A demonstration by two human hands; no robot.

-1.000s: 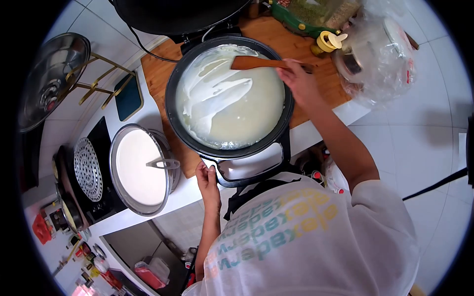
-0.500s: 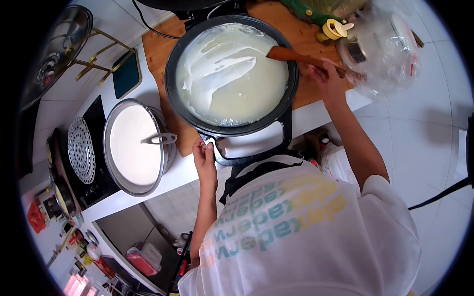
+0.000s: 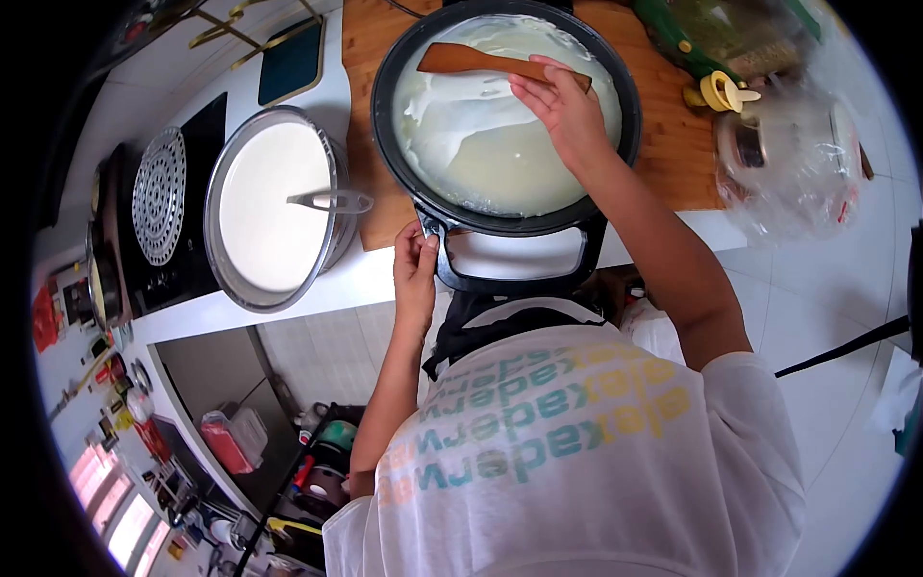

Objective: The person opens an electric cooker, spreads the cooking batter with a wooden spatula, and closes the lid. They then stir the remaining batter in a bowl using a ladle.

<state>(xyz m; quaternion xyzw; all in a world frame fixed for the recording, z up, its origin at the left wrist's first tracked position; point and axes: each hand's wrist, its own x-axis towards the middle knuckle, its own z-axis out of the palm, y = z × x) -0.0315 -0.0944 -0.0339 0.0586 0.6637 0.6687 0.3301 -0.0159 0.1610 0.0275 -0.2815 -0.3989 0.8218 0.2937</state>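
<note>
Right hand point(image 3: 567, 111): positioned over the far right part of the round black pan point(image 3: 385, 115). The fingers are grasping the handle end of a wooden spatula point(image 3: 461, 62), most of them loosely extended rather than clenched. The spatula lies crosswise over the far half of the pan, its flat blade toward the left. Whether the blade touches the batter point(image 3: 500, 168) cannot be determined.

Left hand point(image 3: 415, 264): at the near left of the pan, fingers curled and grasping the left corner of the black loop handle point(image 3: 514, 285), thumb on top.

Pan: stands partly on a wooden board point(image 3: 673, 178), its loop handle projecting toward the person over the near edge of the white counter point(image 3: 327, 310). The pale batter is spread across the pan, with whiter streaks in its far left portion.

Left of the pan: a metal bowl point(image 3: 213, 226) holds white liquid point(image 3: 264, 212); a ladle point(image 3: 332, 200) extends over its right rim. Farther left, a perforated metal plate point(image 3: 160, 197) rests on a black cooktop point(image 3: 192, 269).

Right of the pan: a yellow-capped container point(image 3: 719, 92) stands near a clear plastic bag point(image 3: 798, 159); a green-edged container point(image 3: 673, 34) is at the far side.
</note>
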